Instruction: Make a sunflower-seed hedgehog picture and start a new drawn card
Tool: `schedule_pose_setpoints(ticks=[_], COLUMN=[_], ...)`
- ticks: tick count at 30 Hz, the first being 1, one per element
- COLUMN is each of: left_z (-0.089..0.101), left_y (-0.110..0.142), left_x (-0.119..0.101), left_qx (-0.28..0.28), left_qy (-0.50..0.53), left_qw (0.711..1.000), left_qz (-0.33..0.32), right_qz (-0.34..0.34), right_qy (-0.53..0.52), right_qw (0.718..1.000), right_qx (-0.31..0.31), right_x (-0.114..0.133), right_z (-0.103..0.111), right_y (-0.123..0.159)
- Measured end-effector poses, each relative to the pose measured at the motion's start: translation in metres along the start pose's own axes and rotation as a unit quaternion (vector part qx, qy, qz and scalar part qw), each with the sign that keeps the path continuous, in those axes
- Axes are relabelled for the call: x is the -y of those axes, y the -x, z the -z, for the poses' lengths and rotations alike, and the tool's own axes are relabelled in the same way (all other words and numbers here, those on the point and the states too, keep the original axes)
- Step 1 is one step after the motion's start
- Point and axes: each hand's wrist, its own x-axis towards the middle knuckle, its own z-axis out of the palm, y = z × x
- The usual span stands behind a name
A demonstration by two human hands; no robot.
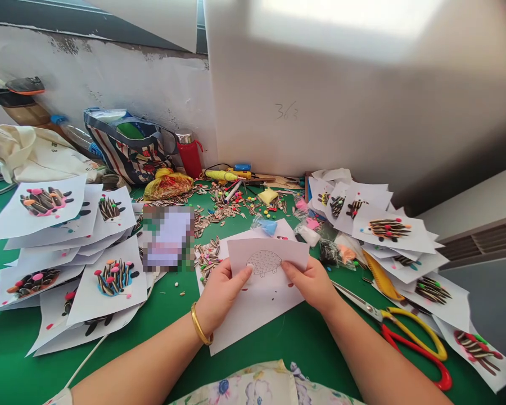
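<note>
Two hands pinch a drawn-on sheet between them — thumbs uppermost.

We record: one green tabletop; one flaking white wall, upper left; one smooth pale wall panel, sunlit above, with handwritten digits; one slatted grille, right.

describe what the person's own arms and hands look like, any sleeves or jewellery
The left hand and right hand are ungloved, above bare forearms. A slim, rounded, gold-coloured bangle circles the left wrist; none shows on the right. The edge of a pale sleeve peeks in at the lower left; no right sleeve is in view.
</note>
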Motion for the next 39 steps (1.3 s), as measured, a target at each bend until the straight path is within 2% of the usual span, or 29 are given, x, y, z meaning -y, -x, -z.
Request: schedule_pose_setpoints(ticks=[7, 14, 16, 21, 26, 33, 39], left_z=[-0.0009, -0.0020, -0.0021, -0.0022, -0.0031, -0.0042, -0.0019], left_y=[0.0004, 0.0006, 0.0008, 0.0016, 0.0006, 0.0018, 0.0013], left_x=[-0.0017, -0.0009, -0.0011, -0.0010, 0.0014, -0.0001, -0.0014], left_qx=[0.010, -0.007, -0.014, 0.013, -0.017, 0.029, -0.002], left_qy=[-0.023, -0.013, -0.020, -0.025, -0.047, 0.007, -0.051], left_qw=[1.000, 1.000, 0.999, 0.999, 0.998, 0.999, 0.999], left_qz=[0.013, 0.021, 0.021, 0.022, 0.030, 0.024, 0.017], right_qz=[-0.002, 0.007, 0.008, 0.008, 0.009, 0.009, 0.007], right_qy=[-0.014, -0.006, -0.004, -0.005, -0.003, -0.002, -0.003], right_qw=[1.000, 1.000, 1.000, 1.000, 1.000, 1.000, 1.000], right_qx=[0.003, 0.024, 0.018, -0.004, 0.004, -0.006, -0.011], right_x=[0.0013, 0.0006, 0.0007, 0.0009, 0.0002, -0.0020, -0.0032], right_z=[0.0004, -0.0007, -0.0004, 0.0003, -0.0005, 0.0010, 0.0013], right_y=[0.0006, 0.0022, 0.0017, 0.0007, 0.0021, 0.0012, 0.0016])
